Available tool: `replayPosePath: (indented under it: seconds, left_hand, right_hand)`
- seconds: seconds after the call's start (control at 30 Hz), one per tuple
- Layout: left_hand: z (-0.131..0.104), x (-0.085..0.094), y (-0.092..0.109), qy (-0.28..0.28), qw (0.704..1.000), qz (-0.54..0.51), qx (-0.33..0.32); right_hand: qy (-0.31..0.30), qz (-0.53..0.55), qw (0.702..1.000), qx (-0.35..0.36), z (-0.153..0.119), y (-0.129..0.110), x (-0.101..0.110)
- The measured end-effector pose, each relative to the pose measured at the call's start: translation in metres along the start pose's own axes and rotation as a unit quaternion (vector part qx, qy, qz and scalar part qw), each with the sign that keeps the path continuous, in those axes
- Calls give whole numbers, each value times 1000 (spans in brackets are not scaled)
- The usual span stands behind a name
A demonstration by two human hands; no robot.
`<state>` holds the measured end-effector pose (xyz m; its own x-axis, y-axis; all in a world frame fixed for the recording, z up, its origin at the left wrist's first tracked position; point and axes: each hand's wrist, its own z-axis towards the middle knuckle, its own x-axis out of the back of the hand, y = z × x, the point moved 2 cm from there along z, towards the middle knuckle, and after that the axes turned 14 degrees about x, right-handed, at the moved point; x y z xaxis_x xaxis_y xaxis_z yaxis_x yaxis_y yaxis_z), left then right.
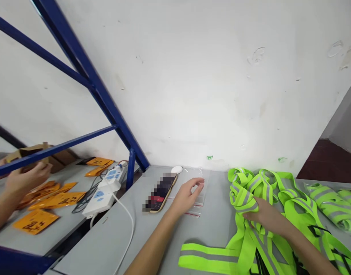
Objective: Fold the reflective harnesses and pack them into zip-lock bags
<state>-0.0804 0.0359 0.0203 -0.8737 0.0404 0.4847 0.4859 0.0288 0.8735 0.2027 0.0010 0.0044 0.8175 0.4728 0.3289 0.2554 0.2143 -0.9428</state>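
My right hand (264, 217) clamped on grey-striped lime-green webbing (240, 195), left hand (188, 196) over clear plastic bags (201, 200), grip unclear to me

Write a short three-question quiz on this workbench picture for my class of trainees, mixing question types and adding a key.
1. True or false: in the picture, the phone lies between the left hand and the white power strip.

2. What is the right hand holding?
A. A cardboard box
B. A bundled green strap
C. A white cable

3. Fill in the colour: the packets on the table at the far left are ______ with black print.

Key: 1. True. 2. B. 3. Orange.
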Motion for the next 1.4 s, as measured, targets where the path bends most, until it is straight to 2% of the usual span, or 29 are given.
replayPosePath:
  seconds: [0.07,0.13,0.2,0.27,0.33,0.5,0.6,0.7,0.8,0.93,1.0,1.07,1.1,1.17,1.23,1.3,1.4]
  left_hand:
    - [-7,-21,4,-44,999,-10,-26]
    - [-18,-49,12,-121,991,-16,-47]
    - [-29,-74,18,-168,985,-18,-43]
    - [-38,-91,21,-175,984,-26,-23]
    - [-44,-98,22,-161,986,-41,-9]
    - [-48,-94,29,-134,986,-91,49]
    - [-46,-90,31,-146,970,-174,86]
    - [-40,-89,27,-130,948,-259,135]
    - [-33,-87,21,-86,935,-310,149]
    - [-28,-86,15,-54,923,-348,155]
    - [-26,-86,13,-49,910,-377,165]
    - [-23,-84,11,-26,897,-406,171]
    - [-21,-83,11,-11,891,-419,173]
    - [-19,-80,11,9,880,-439,179]
    - [-19,-78,12,6,874,-451,183]
    - [-22,-79,13,-2,879,-440,183]
    - [-29,-84,15,-10,899,-400,177]
  right_hand:
    - [-25,-18,1000,5,2,-2,0]
    - [-53,-46,998,9,3,-6,0]
    - [-64,-85,994,26,2,-13,0]
    - [-56,-115,991,47,0,-21,-1]
    - [-53,-112,990,63,-1,-30,-3]
    - [-104,-81,986,101,10,-47,-8]
    - [-119,-102,986,55,25,-42,-8]
    - [-31,-145,989,4,37,-32,-7]
    - [52,-160,985,-24,38,-25,-12]
    - [138,-130,982,25,32,-23,-24]
    - [238,-106,964,53,28,-19,-27]
    - [341,-122,928,86,24,-13,-28]
    - [371,-148,910,110,22,-11,-30]
    - [366,-203,894,159,20,-8,-35]
    - [301,-220,913,168,20,-8,-44]
    - [246,-187,942,128,20,-10,-53]
    - [237,-93,966,35,21,-13,-59]
